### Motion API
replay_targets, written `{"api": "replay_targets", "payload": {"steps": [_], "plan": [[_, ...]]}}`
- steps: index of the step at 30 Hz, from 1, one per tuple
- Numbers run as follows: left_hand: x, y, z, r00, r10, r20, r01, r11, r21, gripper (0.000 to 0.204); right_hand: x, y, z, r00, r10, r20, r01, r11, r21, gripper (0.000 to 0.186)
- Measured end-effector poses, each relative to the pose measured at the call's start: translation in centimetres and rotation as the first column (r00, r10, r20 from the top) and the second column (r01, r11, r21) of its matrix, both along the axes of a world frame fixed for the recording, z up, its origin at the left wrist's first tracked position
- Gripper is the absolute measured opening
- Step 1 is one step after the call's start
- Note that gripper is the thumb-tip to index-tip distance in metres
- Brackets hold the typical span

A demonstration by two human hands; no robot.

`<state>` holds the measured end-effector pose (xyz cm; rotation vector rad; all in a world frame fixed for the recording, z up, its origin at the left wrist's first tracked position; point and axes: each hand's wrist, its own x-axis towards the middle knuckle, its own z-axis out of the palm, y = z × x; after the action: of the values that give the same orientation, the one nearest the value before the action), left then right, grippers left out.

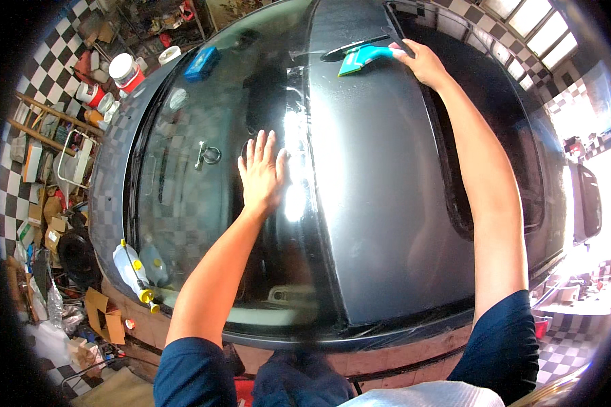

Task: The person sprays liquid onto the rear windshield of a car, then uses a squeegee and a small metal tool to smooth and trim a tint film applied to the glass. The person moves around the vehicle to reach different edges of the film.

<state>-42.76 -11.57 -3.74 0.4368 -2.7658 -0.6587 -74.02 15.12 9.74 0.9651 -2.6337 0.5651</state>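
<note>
My left hand point(263, 173) lies with fingers spread on the dark car's windshield point(183, 203), just left of a glossy strip point(294, 190) along its upper edge. My right hand point(421, 64) grips a teal squeegee point(360, 60) with a yellow-green edge over the grey roof point(380, 203), beside a black fin-like piece point(339, 51) and the dark glass panel point(495, 136). A blue block point(200, 63) rests near the windshield's far end. A translucent spray bottle point(127, 264) with yellow fittings lies at its lower-left corner. A small metal-rimmed object point(210, 154) shows left of my left hand.
White buckets point(122, 68), wooden poles point(54, 139), cardboard boxes point(105, 319) and mixed clutter crowd the checkered floor left of the car. A side mirror point(587, 203) sticks out at the right, near a bright opening and a cluttered white surface point(570, 295).
</note>
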Motion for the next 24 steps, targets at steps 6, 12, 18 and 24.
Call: {"api": "replay_targets", "payload": {"steps": [6,12,18,24], "plan": [[0.2,-0.3,0.0,1.000,0.008,-0.002,-0.008,1.000,0.012,0.054,2.6,1.2,2.3,0.988,0.128,0.089,-0.106,0.969,-0.223,0.032],[0.1,0.1,0.3,1.000,-0.002,0.004,0.002,1.000,0.017,0.055,1.9,1.5,2.6,0.999,-0.039,0.010,0.039,0.999,-0.023,0.039],[0.2,-0.1,0.4,1.000,0.002,0.003,-0.002,1.000,0.021,0.055,0.7,-0.4,1.9,0.995,-0.101,-0.003,0.101,0.994,0.053,0.050],[0.2,0.1,0.8,1.000,0.000,0.028,-0.001,1.000,0.029,0.056,-0.5,-1.5,1.1,0.994,-0.104,-0.040,0.107,0.989,0.102,0.053]]}}
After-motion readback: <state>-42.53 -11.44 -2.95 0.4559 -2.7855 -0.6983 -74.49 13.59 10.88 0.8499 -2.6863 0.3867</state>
